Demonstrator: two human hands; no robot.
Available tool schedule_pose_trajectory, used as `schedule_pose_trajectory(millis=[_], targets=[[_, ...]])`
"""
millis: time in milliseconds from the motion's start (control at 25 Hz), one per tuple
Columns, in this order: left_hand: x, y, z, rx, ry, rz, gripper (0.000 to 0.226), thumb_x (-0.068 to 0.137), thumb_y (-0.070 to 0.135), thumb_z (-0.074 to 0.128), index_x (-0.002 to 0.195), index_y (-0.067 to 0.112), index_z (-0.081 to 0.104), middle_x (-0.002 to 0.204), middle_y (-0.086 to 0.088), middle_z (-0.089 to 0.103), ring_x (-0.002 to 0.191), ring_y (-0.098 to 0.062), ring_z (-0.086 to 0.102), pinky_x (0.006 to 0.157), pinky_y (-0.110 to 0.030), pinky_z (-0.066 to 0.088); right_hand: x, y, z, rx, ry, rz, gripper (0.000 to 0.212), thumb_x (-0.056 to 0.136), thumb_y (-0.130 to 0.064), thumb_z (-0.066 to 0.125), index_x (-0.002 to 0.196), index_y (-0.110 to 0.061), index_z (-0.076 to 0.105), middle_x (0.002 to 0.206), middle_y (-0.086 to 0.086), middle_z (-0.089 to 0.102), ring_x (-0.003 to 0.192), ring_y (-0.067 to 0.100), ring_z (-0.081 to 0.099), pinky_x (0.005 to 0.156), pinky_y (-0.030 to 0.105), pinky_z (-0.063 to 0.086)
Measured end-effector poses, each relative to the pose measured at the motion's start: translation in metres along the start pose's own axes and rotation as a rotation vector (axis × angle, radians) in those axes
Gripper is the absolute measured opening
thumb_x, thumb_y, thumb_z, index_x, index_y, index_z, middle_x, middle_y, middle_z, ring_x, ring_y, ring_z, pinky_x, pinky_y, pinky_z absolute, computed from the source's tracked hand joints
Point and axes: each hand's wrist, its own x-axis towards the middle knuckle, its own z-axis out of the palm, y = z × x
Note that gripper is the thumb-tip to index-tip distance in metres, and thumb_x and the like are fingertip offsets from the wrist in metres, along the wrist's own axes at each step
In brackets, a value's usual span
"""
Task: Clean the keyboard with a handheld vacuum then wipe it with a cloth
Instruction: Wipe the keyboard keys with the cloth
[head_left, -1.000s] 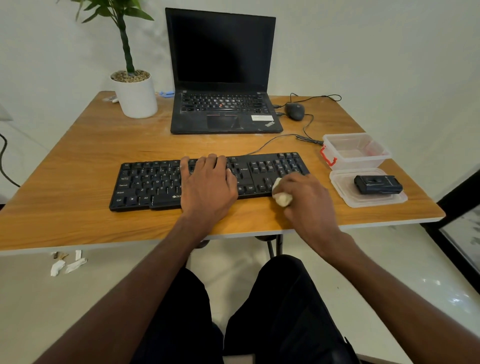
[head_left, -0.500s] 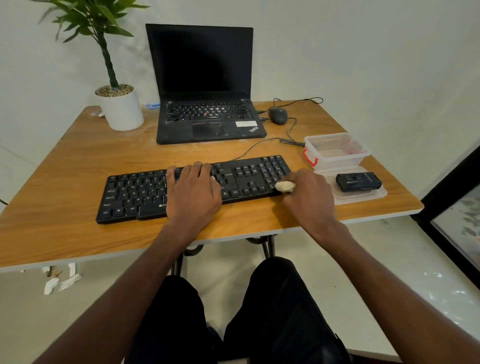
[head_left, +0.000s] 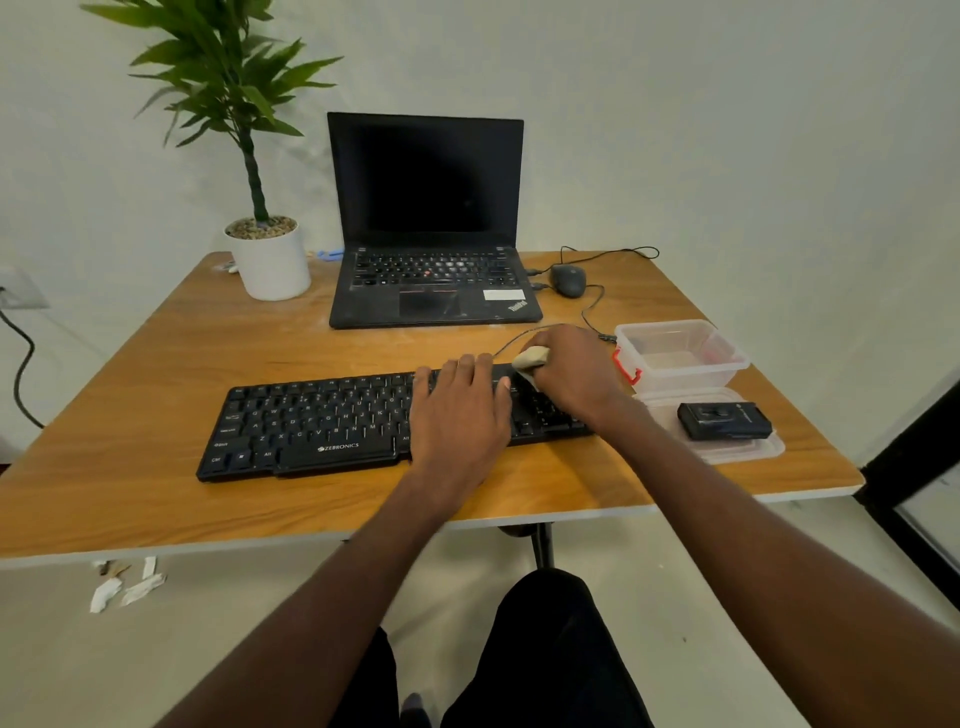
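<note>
now right hand (head_left: 571, 369) gripping cloth (head_left: 531, 357) (bunched), left hand (head_left: 460, 415) on keyboard (head_left: 311, 421)

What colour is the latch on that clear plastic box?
Red: the clip on the clear plastic box's near-left corner, seen in the head view.

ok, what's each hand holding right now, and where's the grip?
Right hand grips a small wadded cloth, fingers curled round its bulk, one end poking out, at the keyboard's far edge. Left hand holds nothing; it rests flat on the keys.

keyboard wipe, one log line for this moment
step: wipe | right hand: grips cloth at keyboard far edge | left hand: flat on keys
</note>
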Motion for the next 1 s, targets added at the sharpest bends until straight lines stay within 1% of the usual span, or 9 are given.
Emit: schedule_pose_trajectory(millis=[120, 240, 320, 400, 560, 680, 800, 880, 1000], targets=[[0.001, 0.0, 0.014, 0.037, -0.035, -0.061, 0.055, 0.112, 0.043, 0.019, 0.15, 0.016, 0.048, 0.152, -0.003, 0.058, 0.145, -0.021, 0.048, 0.127, -0.054, 0.021, -0.001, 0.0, 0.014, -0.095, -0.064, -0.024, 0.032, 0.078, -0.01, 0.077, 0.108, -0.02, 0.078, 0.104, 0.001, 0.073, 0.097, 0.021, 0.066, 0.079, 0.037, 0.056], [0.001, 0.001, 0.013, 0.053, -0.03, -0.071, 0.053, 0.111, 0.04, 0.023, 0.149, 0.014, 0.049, 0.15, -0.005, 0.059, 0.143, -0.022, 0.05, 0.127, -0.054, 0.02, -0.018, 0.01, 0.009, -0.128, -0.107, -0.073, 0.033, 0.078, -0.009, 0.077, 0.11, -0.019, 0.077, 0.109, 0.001, 0.071, 0.098, 0.022, 0.065, 0.075, 0.035, 0.053], [0.002, 0.002, 0.012, 0.051, -0.034, -0.056, 0.051, 0.111, 0.038, 0.024, 0.147, 0.013, 0.05, 0.149, -0.007, 0.059, 0.143, -0.023, 0.05, 0.127, -0.053, 0.021, -0.016, 0.013, -0.003, -0.131, -0.148, -0.025, 0.035, 0.079, -0.01, 0.077, 0.112, -0.021, 0.078, 0.109, 0.002, 0.073, 0.098, 0.022, 0.066, 0.076, 0.034, 0.054], [0.001, 0.002, 0.012, 0.042, -0.048, -0.053, 0.05, 0.112, 0.037, 0.025, 0.146, 0.013, 0.051, 0.149, -0.007, 0.058, 0.142, -0.023, 0.05, 0.127, -0.054, 0.022, -0.016, 0.01, -0.009, -0.142, -0.125, 0.025, 0.032, 0.08, -0.013, 0.077, 0.112, -0.02, 0.077, 0.106, 0.006, 0.074, 0.093, 0.022, 0.066, 0.076, 0.036, 0.057], [0.001, 0.002, 0.01, 0.046, -0.051, -0.068, 0.049, 0.112, 0.037, 0.025, 0.145, 0.014, 0.052, 0.148, -0.006, 0.059, 0.142, -0.022, 0.05, 0.128, -0.054, 0.02, -0.05, -0.009, -0.007, -0.261, -0.083, 0.038, 0.028, 0.085, -0.02, 0.073, 0.11, -0.009, 0.068, 0.105, 0.012, 0.068, 0.089, 0.027, 0.063, 0.061, 0.03, 0.039], [0.0, 0.003, 0.011, 0.051, -0.035, -0.05, 0.048, 0.112, 0.036, 0.026, 0.143, 0.013, 0.053, 0.146, -0.007, 0.06, 0.14, -0.024, 0.052, 0.127, -0.054, 0.021, -0.046, -0.008, -0.015, -0.239, -0.107, 0.073, 0.022, 0.085, -0.024, 0.073, 0.099, -0.011, 0.064, 0.1, 0.01, 0.067, 0.087, 0.026, 0.062, 0.056, 0.029, 0.035], [-0.002, 0.002, 0.011, 0.046, -0.021, -0.037, 0.048, 0.112, 0.036, 0.026, 0.141, 0.011, 0.055, 0.143, -0.008, 0.062, 0.137, -0.025, 0.054, 0.127, -0.053, 0.023, -0.02, -0.004, -0.01, -0.091, -0.042, 0.077, 0.017, 0.083, -0.017, 0.074, 0.099, -0.012, 0.075, 0.091, 0.005, 0.072, 0.086, 0.022, 0.065, 0.058, 0.027, 0.037], [-0.002, 0.003, 0.01, 0.045, -0.016, -0.043, 0.048, 0.112, 0.036, 0.026, 0.141, 0.012, 0.056, 0.143, -0.007, 0.062, 0.137, -0.024, 0.054, 0.126, -0.053, 0.022, -0.012, -0.005, -0.001, -0.078, -0.02, 0.041, 0.02, 0.084, -0.014, 0.073, 0.104, -0.014, 0.078, 0.097, 0.005, 0.074, 0.088, 0.02, 0.064, 0.065, 0.027, 0.039], [-0.002, 0.002, 0.01, 0.033, -0.015, -0.059, 0.047, 0.112, 0.036, 0.028, 0.141, 0.013, 0.057, 0.145, -0.007, 0.061, 0.139, -0.024, 0.053, 0.127, -0.054, 0.021, -0.021, -0.005, 0.003, -0.071, -0.094, -0.076, 0.028, 0.081, -0.006, 0.074, 0.106, -0.018, 0.08, 0.103, 0.003, 0.072, 0.093, 0.019, 0.062, 0.072, 0.035, 0.049]])
